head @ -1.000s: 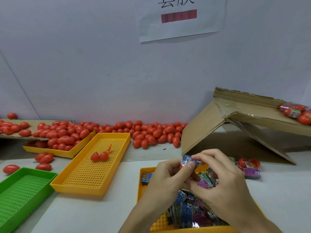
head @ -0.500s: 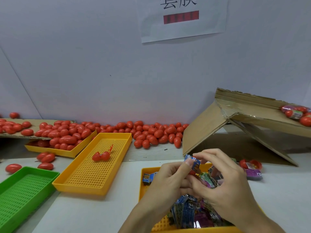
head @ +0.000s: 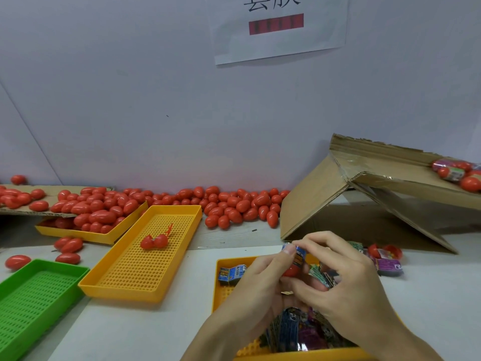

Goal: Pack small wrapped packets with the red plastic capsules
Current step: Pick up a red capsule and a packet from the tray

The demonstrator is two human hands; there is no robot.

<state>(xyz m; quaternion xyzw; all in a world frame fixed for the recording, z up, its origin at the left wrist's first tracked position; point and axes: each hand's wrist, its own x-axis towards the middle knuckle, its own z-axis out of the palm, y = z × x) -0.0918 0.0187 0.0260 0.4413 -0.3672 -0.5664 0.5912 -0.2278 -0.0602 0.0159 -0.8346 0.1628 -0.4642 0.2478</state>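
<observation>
Left to right across the surface (head: 145, 332). A green tray (head: 31, 295) sits at the near left edge, within easy reach, with nothing visible in it. Beyond it, a yellow tray (head: 78, 231) piled with closed red capsules (head: 101, 216) stands under a cardboard sheet (head: 52, 190), apparently serving as stock. More capsules lie loose along the wall (head: 234, 209), a reserve kept behind the working area.

A second yellow tray (head: 117, 280), set at an angle, carries 1 opened capsule (head: 154, 241) whose 2 halves lie joined, probably set aside.

Nearest the person, a third yellow tray (head: 221, 290) holds the wrapped packets (head: 289, 332), placed directly under the hands so that each pick is short. 1 blue packet (head: 232, 274) rests at its far left corner.

Above this tray the left hand (head: 260, 287) and right hand (head: 346, 287) meet. Each grip is closed: left thumb and fingers, with the right fingertips (head: 299, 244), pinch a blue packet (head: 296, 255) against a red capsule piece (head: 291, 270) cradled between the palms. Judged from this, the packet is being worked into the capsule; whether it is fully seated cannot be told.

At right, a folded cardboard box (head: 338, 194) forms a ramp. On it, capsules (head: 458, 174) rest at the upper right, some with coloured wrap. Beside its foot lie an open capsule (head: 385, 252) and a purple packet (head: 389, 267).
</observation>
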